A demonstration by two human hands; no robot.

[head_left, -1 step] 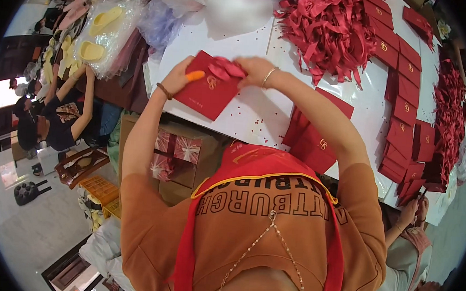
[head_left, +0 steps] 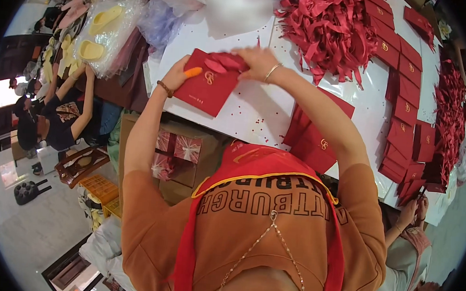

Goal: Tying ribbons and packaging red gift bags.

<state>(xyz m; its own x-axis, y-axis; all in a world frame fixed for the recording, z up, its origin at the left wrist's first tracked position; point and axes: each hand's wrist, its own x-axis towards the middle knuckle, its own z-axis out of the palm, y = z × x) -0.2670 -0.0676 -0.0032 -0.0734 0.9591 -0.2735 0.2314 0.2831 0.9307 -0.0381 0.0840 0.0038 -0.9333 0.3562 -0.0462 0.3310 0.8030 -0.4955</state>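
Observation:
My left hand (head_left: 175,79), with an orange cover on its thumb, grips the left edge of a flat red paper gift bag (head_left: 209,96) bearing a gold emblem. The bag is tilted over the near edge of the white table (head_left: 254,112). Across its upper part lies a looped red ribbon (head_left: 223,62). My right hand (head_left: 257,64) is closed at the ribbon's right end by the bag's upper corner; its fingertips are partly hidden and a little blurred. Beside my right forearm lie more red bags (head_left: 320,138).
A heap of red ribbons (head_left: 327,33) lies at the far middle. Rows of red bags (head_left: 404,98) run down the right. Clear plastic (head_left: 237,10) lies at the back. Below the table edge is a cardboard box (head_left: 199,159). Co-workers' hands show at left (head_left: 84,75) and right (head_left: 413,209).
The bag has tipped slightly, its lower edge a little higher. My right hand has shifted slightly up, and a ribbon end now sticks up above it.

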